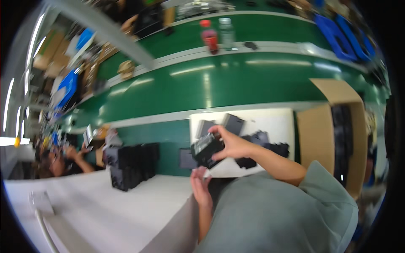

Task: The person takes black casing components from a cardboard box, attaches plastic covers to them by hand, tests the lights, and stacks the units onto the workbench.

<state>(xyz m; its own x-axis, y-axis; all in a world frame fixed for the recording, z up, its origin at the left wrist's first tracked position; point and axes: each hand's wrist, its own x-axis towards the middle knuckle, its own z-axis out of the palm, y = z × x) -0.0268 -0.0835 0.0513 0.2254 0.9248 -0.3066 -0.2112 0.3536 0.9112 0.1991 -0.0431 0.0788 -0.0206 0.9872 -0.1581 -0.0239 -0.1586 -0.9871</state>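
My right hand (231, 144) grips a black box-shaped housing (207, 151) between thumb and fingers, holding it tilted above the near-left edge of a white board (287, 122). Some clear or shiny detail shows on the housing's upper face, too blurred to make out. Just below the housing is my left hand (201, 185), its fingers raised and apart, with nothing held in it. Flat dark rectangular pieces (233, 124) lie on the board beyond my right hand. Smaller black parts (276, 149) are heaped partly behind my right forearm.
Black housings (130, 164) stand stacked to the left. An open cardboard box (316, 135) with black pieces inside stands at the right. Across the green bench (168, 92), a red bottle (209, 38) and a clear bottle (226, 33) stand on a ledge. Another person's arm (80, 158) shows far left.
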